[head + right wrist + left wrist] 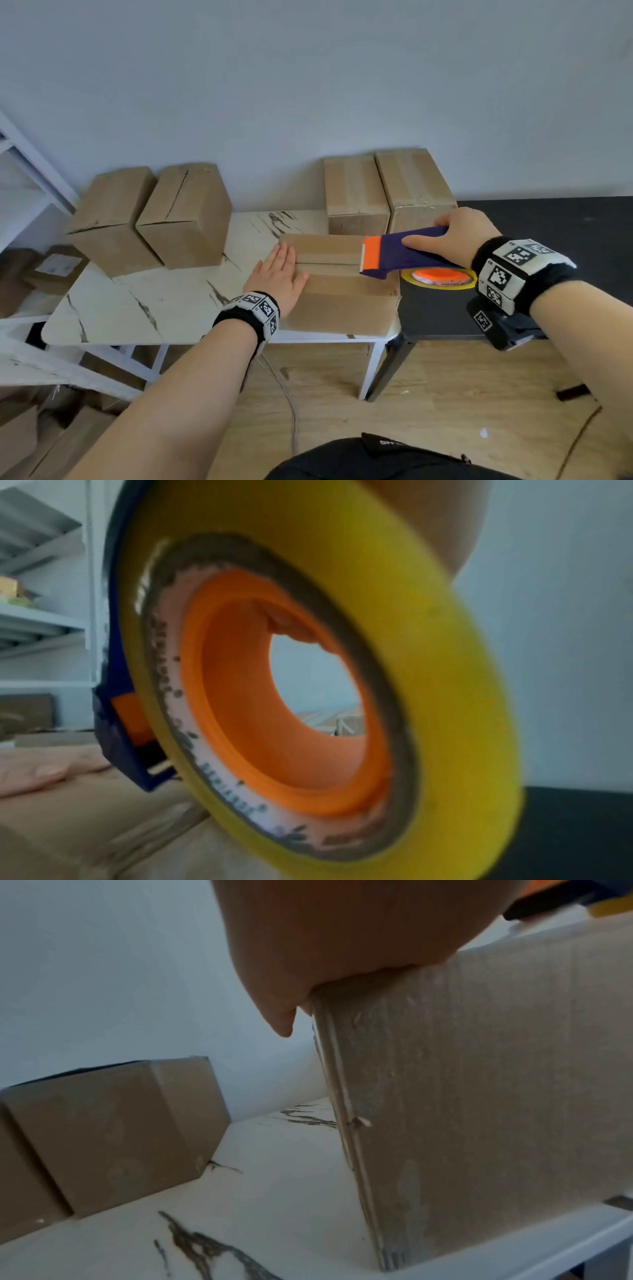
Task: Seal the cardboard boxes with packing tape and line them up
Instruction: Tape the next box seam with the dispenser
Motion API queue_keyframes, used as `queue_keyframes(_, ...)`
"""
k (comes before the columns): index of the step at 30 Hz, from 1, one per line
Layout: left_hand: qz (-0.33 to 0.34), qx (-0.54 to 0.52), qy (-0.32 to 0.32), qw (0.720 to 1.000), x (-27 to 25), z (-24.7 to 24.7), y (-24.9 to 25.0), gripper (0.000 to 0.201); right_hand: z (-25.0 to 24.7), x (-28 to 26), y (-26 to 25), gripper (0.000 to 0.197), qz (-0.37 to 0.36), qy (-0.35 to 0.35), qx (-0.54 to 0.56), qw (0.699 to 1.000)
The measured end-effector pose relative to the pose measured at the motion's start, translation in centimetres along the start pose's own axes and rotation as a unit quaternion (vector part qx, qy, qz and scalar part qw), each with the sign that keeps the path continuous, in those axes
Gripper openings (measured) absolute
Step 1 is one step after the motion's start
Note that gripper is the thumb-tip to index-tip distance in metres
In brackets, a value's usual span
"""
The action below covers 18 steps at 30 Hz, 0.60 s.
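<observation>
A cardboard box [342,301] stands at the right end of the marble table [164,301], its top flaps closed along a centre seam. My left hand [279,274] lies flat on the left part of the top, fingers straight, pressing the flaps down; the left wrist view shows the palm [335,934] on the box edge [479,1069]. My right hand [455,240] grips a purple and orange tape dispenser [404,253] whose orange front end sits over the box's right side near the seam. Its yellow tape roll [342,696] fills the right wrist view.
Two boxes [150,219] with open-looking seams stand at the table's back left. Two taped boxes [387,192] stand side by side at the back right against the wall. A black table [555,240] adjoins on the right. White shelving [24,171] is at far left.
</observation>
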<state>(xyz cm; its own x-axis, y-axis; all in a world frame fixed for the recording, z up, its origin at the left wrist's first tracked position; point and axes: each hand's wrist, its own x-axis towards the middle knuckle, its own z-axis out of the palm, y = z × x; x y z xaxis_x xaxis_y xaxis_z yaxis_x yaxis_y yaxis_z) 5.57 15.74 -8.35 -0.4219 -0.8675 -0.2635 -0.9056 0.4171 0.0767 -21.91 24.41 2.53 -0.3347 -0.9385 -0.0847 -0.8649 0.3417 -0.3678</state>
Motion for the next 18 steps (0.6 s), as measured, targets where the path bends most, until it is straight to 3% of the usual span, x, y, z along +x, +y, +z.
queue_keyframes(5,-0.013,0.025,-0.002,1.0,-0.4,-0.4,0.3,0.063,1.1,-0.3,0.7,0.048,0.006,0.004,0.031,0.999)
queue_keyframes(11,-0.014,0.034,0.082,0.996,-1.4,0.0,3.4,0.058,1.6,0.3,1.0,0.05,-0.006,0.005,0.051,0.999)
queue_keyframes(18,-0.03,0.009,0.052,0.998,-1.6,0.3,5.3,0.066,1.5,0.8,0.9,0.049,-0.024,0.009,0.04,0.999)
